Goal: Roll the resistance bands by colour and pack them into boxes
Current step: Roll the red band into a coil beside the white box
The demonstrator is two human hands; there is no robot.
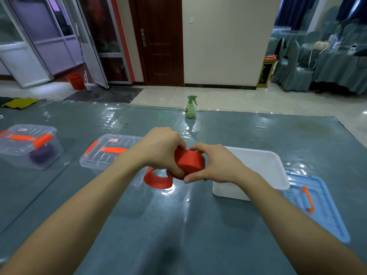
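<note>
Head view: left arm overlaps clear box; spray bottle beyond.

No legible text, box labels blurred.

- red band: smooth, matt, rubbery-looking.
- counter: covered by wrinkled, glossy clear plastic film catching glare.
- far-left clear box: transparent glossy plastic, orange plastic handle.
- white box: opaque, smooth plastic.
- blue lid: ribbed, semi-glossy plastic.

Both forearms are uncovered, left hand and right hand bare; the nails seem short.
</note>
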